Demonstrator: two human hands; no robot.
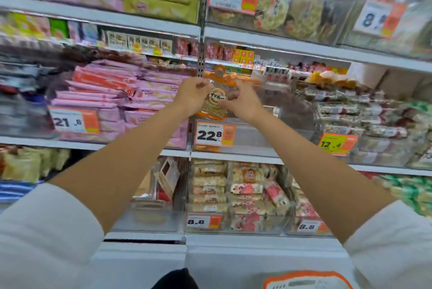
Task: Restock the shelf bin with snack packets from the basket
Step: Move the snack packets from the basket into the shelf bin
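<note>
An orange and clear snack packet (216,99) with a round label stands upright at the front of a clear shelf bin (252,134) that carries a 22.8 price tag. My left hand (190,96) grips the packet's left edge with curled fingers. Opposite it, my right hand (240,101) pinches the right edge. Both arms reach up from white sleeves. Behind the packet the bin looks mostly bare. The basket is out of view.
Pink packets (112,92) fill the bin to the left, tagged 21.8. Wrapped bars (350,110) fill the bin to the right, tagged 12.4. Below sit bins of small packets (236,190) at 8.8. A metal upright (201,54) divides the shelves.
</note>
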